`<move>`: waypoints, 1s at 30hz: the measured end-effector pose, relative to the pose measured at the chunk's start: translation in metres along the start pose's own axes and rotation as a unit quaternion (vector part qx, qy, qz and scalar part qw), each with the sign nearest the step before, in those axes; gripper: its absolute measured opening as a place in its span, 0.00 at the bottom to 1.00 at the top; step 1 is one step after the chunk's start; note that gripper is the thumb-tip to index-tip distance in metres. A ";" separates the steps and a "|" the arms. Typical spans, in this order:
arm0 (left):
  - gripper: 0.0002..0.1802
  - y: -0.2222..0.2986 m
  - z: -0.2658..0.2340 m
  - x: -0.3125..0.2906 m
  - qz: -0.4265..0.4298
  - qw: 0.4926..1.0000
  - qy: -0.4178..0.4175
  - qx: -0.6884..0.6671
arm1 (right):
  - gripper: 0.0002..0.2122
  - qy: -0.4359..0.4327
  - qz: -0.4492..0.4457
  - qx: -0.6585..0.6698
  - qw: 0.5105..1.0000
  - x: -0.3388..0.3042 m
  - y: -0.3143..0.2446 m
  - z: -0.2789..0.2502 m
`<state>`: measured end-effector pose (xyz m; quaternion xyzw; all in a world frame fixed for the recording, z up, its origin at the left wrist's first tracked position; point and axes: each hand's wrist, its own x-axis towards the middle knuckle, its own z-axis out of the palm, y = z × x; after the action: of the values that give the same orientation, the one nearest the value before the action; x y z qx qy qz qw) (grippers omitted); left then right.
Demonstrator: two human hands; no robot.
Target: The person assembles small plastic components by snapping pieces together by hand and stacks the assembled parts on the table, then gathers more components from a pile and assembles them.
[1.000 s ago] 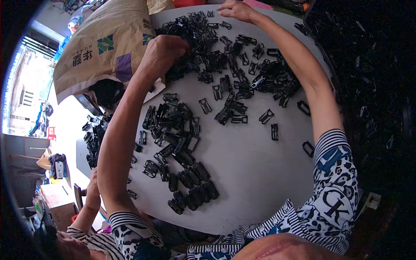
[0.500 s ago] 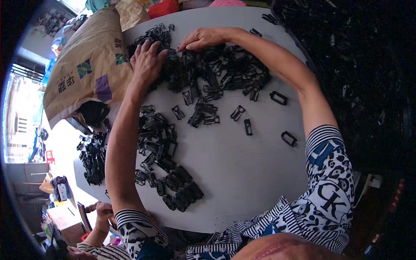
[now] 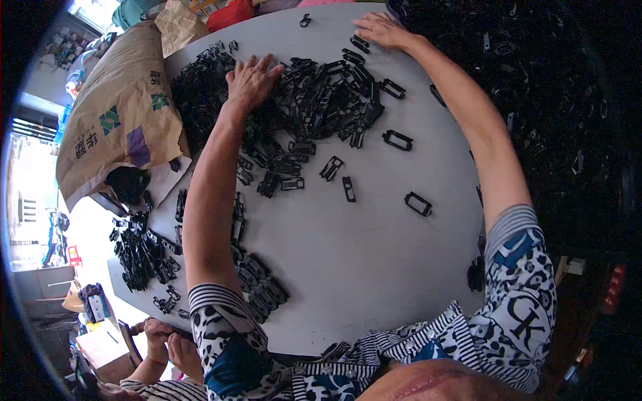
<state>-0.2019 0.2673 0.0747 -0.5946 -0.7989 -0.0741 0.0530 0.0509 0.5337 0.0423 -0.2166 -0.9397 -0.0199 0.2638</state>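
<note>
Left arm (image 3: 215,194): stretched way out front, pretty much straight, leaning a bit right
Left hand (image 3: 253,81): back side up, fingers (image 3: 263,63) splayed wide, aimed away from the body
Right arm (image 3: 473,117): way out there too, but clearly bent, slanting left
Right hand (image 3: 382,31): kinda flat, pointing left, well apart from the other one

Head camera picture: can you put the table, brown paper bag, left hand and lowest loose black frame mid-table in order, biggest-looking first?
1. Table
2. Brown paper bag
3. Left hand
4. Black frame

None of these look alike in size.
</note>
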 end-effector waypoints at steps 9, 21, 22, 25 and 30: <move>0.25 0.022 0.014 0.034 0.082 0.987 0.120 -0.069 | 0.17 -0.041 -0.110 0.126 0.985 0.069 -0.015 0.017; 0.34 0.030 0.020 -0.012 0.101 0.969 -0.059 -0.216 | 0.20 -0.207 -0.041 0.063 0.975 -0.024 -0.086 -0.038; 0.34 0.047 0.020 -0.015 0.105 0.969 -0.063 -0.216 | 0.20 -0.206 -0.034 0.056 0.976 -0.044 -0.087 -0.050; 0.34 0.091 0.017 -0.034 0.130 0.970 -0.040 -0.201 | 0.21 -0.206 0.002 0.006 0.979 -0.101 -0.091 -0.067; 0.30 0.117 0.017 -0.084 0.162 0.977 -0.002 -0.142 | 0.24 -0.212 0.061 0.055 0.974 -0.154 -0.131 -0.109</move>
<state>-0.0652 0.2243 0.0501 -0.7177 -0.6734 -0.1759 -0.0219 0.1677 0.3376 0.0688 -0.2584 -0.9588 0.0939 0.0710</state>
